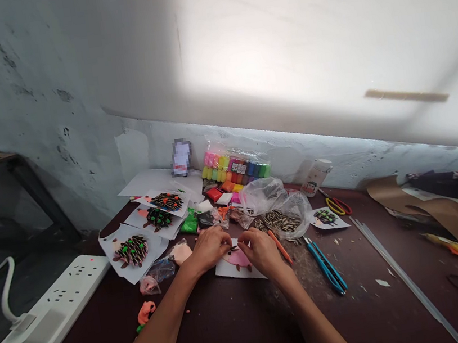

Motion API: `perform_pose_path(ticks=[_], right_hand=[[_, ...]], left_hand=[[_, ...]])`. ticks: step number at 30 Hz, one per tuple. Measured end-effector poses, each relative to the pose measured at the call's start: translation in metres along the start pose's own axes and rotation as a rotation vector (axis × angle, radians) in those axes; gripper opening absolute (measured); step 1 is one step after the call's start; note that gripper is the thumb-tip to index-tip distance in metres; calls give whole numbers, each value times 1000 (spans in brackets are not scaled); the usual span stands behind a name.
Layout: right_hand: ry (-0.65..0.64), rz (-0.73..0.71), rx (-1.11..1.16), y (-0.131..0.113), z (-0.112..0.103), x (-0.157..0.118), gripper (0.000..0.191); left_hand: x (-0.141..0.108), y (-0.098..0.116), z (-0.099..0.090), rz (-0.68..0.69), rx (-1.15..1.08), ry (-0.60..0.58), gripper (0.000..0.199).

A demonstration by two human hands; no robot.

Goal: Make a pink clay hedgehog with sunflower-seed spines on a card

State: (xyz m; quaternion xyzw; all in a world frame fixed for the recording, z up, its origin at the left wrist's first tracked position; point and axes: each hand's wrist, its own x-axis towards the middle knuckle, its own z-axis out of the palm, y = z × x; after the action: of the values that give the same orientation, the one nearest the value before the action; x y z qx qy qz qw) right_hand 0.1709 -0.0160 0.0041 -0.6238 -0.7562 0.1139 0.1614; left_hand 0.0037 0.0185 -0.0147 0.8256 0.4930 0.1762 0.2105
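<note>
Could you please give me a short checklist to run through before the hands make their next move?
1. White card flat on the table: ok.
2. Left hand and right hand at the pink shape: ok.
3. Dark sliver held firmly: cannot tell, too small.
4. Striped pieces nearby: ok, piled just beyond the right hand.
5. Teal tool clear of the right hand: ok, it lies apart.
6. Table free of scraps: not ok, a white scrap lies at right.

Your left forearm (165, 311) and right forearm (303, 297) angle inward; your left hand (210, 247) and right hand (262, 250) sit close but apart, backs up, fingers (225, 239) curled toward each other.
</note>
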Motion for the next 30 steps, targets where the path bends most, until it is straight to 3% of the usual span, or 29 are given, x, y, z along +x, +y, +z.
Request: perform_pose_path(ticks=[14, 30], right_hand=[[-49, 40, 17, 1, 9, 10, 16], [-55, 31, 1, -4, 1, 9, 16]], left_hand=[[1, 0, 0, -1, 13, -10, 17], [1, -1, 1, -3, 7, -1, 17]])
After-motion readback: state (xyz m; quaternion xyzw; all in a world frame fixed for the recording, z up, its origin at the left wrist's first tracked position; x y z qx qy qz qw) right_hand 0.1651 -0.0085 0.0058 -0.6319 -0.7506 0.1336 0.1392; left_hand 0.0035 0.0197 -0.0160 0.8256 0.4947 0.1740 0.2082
